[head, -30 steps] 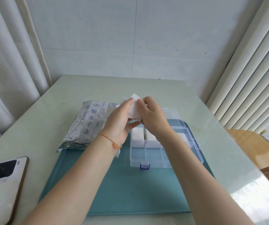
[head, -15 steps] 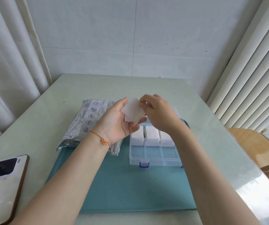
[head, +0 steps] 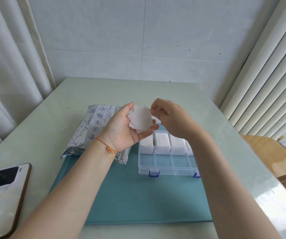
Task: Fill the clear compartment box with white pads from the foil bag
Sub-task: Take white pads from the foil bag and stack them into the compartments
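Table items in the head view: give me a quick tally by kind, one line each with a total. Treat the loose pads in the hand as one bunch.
Foil bag: 1
Clear compartment box: 1
Bunch of white pads in the left hand: 1
Blue latches on the box: 2
Teal mat: 1
Phone: 1
Total: 7
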Tool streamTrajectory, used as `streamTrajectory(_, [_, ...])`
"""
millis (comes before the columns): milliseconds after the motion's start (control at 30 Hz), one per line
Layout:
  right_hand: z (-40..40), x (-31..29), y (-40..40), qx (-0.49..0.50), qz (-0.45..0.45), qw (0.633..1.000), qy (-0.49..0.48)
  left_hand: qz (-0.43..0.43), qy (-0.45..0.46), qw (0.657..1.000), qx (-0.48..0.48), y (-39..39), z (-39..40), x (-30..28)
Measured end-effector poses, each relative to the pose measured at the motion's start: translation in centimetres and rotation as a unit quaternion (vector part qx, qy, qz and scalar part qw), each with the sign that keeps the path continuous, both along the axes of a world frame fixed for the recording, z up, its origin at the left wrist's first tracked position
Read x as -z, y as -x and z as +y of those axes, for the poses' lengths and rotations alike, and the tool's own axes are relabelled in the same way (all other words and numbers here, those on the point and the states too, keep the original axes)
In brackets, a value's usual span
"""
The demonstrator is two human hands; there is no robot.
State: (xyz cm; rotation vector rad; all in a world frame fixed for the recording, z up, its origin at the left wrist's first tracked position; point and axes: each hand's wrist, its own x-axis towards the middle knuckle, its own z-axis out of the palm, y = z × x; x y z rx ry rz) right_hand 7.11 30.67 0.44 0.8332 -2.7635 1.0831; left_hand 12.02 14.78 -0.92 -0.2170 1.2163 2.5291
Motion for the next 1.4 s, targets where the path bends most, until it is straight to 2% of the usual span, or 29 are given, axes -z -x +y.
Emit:
streamTrajectory(167, [0.8, -0.3, -0.2, -0.022, 0.002, 0.999, -0.032, 0.011, 0.081, 0.995, 0.065, 0.0, -0.5, 0.1])
streamTrajectory(533, [1.2, -0.8, -0.8, -0.068, -0.017, 0.997, -0.037, 0.013, 0.129, 0.986, 0.104, -0.1, -0.3, 0.2])
streamTrajectory(633, [0.6, -0.5, -0.7, -0.052, 0.023, 0.997, -0.06, 0.015, 0.128, 0.985, 0.111, -0.2, -0.3, 0.1])
streamTrajectory(733, [0.5, -0.8, -0.8, -0.008, 0.039, 0.999, -0.026, 0.005, 0.101, 0.992, 0.076, -0.1, -0.2, 0.3])
streamTrajectory(867, [0.0, -1.7, -2.1, -0.066, -0.02, 0.998, -0.015, 0.028, 0.04, 0.998, 0.041, 0.2, -0.2, 0.7])
streamTrajectory(933, [-0.9, -1.5, -2.9, -0.085, -0.026, 0.994, -0.06, 0.055, 0.03, 0.997, 0.043, 0.2, -0.1, 0.8])
streamTrajectory(1033, [-2.4, -0.6, -3.4, -0.057, 0.063, 0.982, -0.166, 0.082, 0.054, 0.994, 0.039, 0.2, -0.2, 0.9])
streamTrajectory(1167, [-2.6, -0.3, -3.4, -0.028, 0.134, 0.965, -0.222, 0.068, 0.049, 0.995, 0.055, 0.3, -0.2, 0.9])
streamTrajectory(1400, [-2.1, -0.7, -3.1, -0.054, 0.095, 0.983, -0.148, 0.026, 0.023, 0.998, 0.052, 0.5, -0.3, 1.0])
